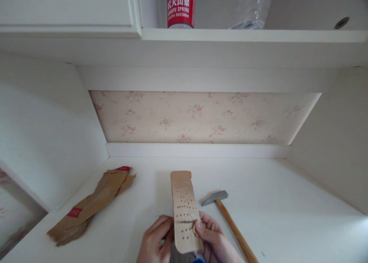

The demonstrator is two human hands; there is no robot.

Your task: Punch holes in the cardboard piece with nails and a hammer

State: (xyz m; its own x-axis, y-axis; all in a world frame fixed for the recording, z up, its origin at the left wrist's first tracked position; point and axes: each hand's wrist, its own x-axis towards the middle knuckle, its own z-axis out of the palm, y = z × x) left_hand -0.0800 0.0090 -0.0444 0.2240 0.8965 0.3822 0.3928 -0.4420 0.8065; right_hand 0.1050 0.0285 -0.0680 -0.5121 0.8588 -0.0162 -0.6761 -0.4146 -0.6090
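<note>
A tan strip [184, 201] with rounded corners and rows of small holes is held up in front of me; I cannot tell whether it is leather or board. Across its lower part runs a crack or tear, with a lifted flap by my right thumb. My right hand [211, 234] grips its lower right edge, thumb in front and fingers behind. At the lower left edge, my left hand [158, 238] is closed with bent fingers, partly hidden behind the strip. Something blue [198, 259] shows below the strip, too cut off to name. A hammer [232, 222] lies just right of my right hand.
Torn brown cardboard [94, 205] lies on the left of the white worktop [287, 209]. Side panels close in both ends. Above, a shelf [253, 35] holds a red-labelled bottle [181, 8] and a clear plastic bottle [253, 10].
</note>
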